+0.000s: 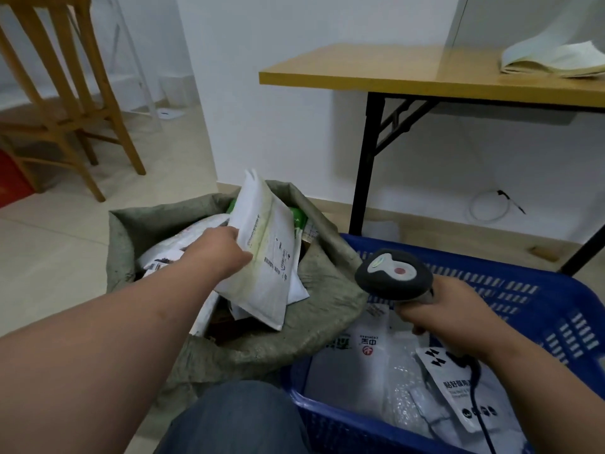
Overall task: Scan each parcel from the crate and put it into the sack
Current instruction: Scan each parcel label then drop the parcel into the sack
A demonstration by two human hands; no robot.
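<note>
Head view: white parcel point(262, 257) hides left fingers point(229, 232); sack point(314, 309) beneath.

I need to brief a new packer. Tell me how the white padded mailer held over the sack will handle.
The white padded mailer probably handles light: the left hand lifts it by one edge. It looks semi-stiff, staying nearly flat with little sag. Its smooth skin may slip, so it should slide easily into the grey-green woven sack.

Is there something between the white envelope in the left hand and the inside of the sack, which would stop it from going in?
Nothing visible blocks it. The left hand holds the white envelope right over the sack, whose mouth is open. Other parcels already lie inside, under and beside the envelope, but there is room on top.
</note>
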